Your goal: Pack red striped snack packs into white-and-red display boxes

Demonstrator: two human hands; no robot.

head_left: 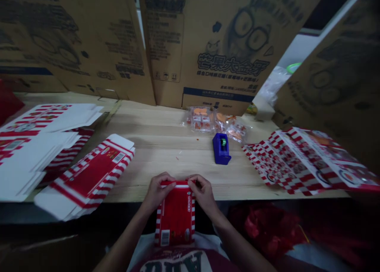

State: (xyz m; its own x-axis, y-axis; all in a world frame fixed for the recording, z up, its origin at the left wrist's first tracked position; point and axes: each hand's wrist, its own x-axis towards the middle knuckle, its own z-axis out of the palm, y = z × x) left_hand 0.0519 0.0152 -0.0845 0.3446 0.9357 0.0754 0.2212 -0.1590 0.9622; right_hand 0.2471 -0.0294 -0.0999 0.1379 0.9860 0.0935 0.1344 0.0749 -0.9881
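Observation:
A red and white striped carton (175, 216) stands upright against my body at the table's near edge. My left hand (156, 193) grips its top left corner with fingers curled over the end flap. My right hand (202, 191) grips the top right corner the same way. Both hands press on the carton's upper end. A blue tape dispenser (221, 148) lies on the wooden table (166, 137) just beyond my hands.
Flat striped carton blanks (89, 177) are stacked at the left, with more (297, 161) fanned out at the right. Clear snack packets (213, 121) lie at the back. Large brown cardboard boxes (219, 46) wall the far side. Red bags (267, 228) sit below right.

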